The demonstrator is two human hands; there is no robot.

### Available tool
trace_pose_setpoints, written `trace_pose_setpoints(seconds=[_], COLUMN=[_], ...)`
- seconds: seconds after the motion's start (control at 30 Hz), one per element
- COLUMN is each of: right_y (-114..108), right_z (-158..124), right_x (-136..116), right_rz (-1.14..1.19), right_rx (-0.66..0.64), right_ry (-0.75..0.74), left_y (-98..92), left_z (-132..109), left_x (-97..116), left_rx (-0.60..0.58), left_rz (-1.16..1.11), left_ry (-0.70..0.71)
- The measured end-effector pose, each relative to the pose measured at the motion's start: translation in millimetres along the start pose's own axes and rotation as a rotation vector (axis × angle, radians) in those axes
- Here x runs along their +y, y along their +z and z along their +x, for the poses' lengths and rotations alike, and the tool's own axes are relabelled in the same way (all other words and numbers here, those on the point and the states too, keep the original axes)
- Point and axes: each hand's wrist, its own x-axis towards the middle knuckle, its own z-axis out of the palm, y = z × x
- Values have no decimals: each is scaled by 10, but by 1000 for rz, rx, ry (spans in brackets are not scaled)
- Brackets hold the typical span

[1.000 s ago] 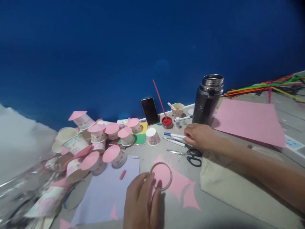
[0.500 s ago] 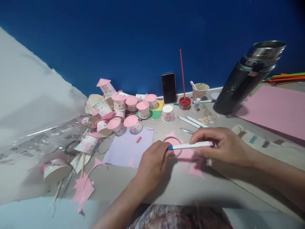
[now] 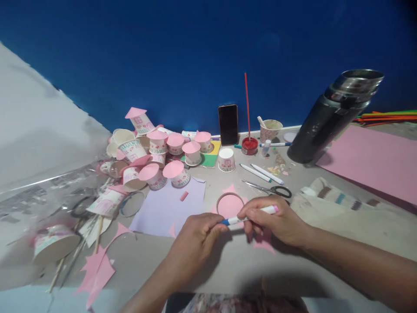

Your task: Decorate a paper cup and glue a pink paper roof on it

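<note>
Marker (image 3: 235, 220), one, gripped by left hand (image 3: 199, 237) and right hand (image 3: 272, 219), one ring (image 3: 217, 206) and two side-by-side pens (image 3: 255, 172) beyond

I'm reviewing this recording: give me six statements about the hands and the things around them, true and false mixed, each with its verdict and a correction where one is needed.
1. The left hand holds the blue end of a slim white plastic marker. True.
2. The right hand holds black-handled metal scissors. False: it grips the marker too.
3. A thin round grey ring lies on cut pink paper. True.
4. The tall dark metal flask is capped. False: its mouth is open.
5. A black rectangular phone stands in front of the dark blue wall. True.
6. The thin red stick lies flat. False: it stands in a small round red pot.
</note>
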Motion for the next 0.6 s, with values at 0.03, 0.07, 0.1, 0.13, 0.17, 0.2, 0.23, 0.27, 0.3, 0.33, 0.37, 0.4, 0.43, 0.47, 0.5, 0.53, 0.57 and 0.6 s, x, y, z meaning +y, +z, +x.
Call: trace_pose_setpoints(seconds=[0.03,0.07,0.1,0.13,0.17,0.2,0.23,0.27,0.3,0.33,0.37,0.4,0.43,0.47,0.5,0.53,0.57,0.6], right_y=[-81,-170,-255,-327,-377,-404,-410,-401,-385,-370,-361,-360,-369,-386,-408,-432,-454,-473], right_z=[11,26,46,70,97,125,153,179,201,217,227,230,227,220,211,202,194,189], right_x=[-25,-51,-77,-98,-111,-116,-111,-97,-76,-50,-20,11,41,70,95,116,133,144], right_rz=[22,75,98,111,127,141,159,182,206,227,241,241,227,198,158,114,72,37], right_rx=[97,236,292,322,326,287,243,200,167,149,149,155,164,177,196,221,249,274], right_ry=[-15,-78,-132,-164,-189,-189,-179,-168,-158,-150,-151,-152,-149,-142,-135,-129,-124,-119], left_y=[-78,-157,-229,-282,-311,-313,-291,-252,-203,-154,-110,-74,-44,-16,16,59,115,187], left_z=[-39,-84,-127,-162,-182,-183,-165,-131,-88,-43,-5,21,29,19,-7,-45,-89,-134], left_x=[-78,-166,-257,-343,-418,-480,-528,-566,-594,-616,-631,-640,-638,-625,-598,-555,-498,-429], left_rx=[58,132,208,271,309,307,276,236,221,220,210,202,195,200,229,279,350,431], left_rz=[35,84,134,170,186,200,205,213,239,282,340,414,495,575,641,683,693,664], left_ry=[-73,-145,-236,-306,-353,-369,-367,-341,-302,-274,-275,-291,-315,-330,-316,-266,-179,-50])
